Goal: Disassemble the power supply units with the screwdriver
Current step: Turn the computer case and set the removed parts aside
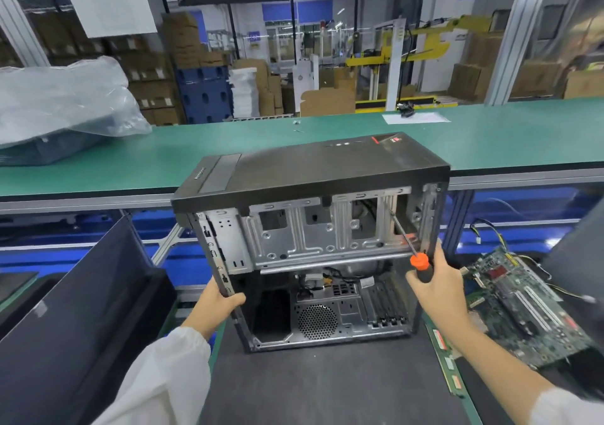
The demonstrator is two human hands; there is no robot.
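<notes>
- One computer case (310, 225), side panel off, mostly emptied; rear metal housing remains.
- Left hand (217, 300) grips frame edge.
- Right hand (434, 281) holds screwdriver (421, 263).
- Motherboard (516, 307) lies aside.

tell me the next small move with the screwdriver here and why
Probably seat the tip on a screw inside the upper right bay. The right hand grips the screwdriver with its shaft already angled into the open computer case, and the left hand holds the case's left edge. The exact screw is not discernible.
</notes>
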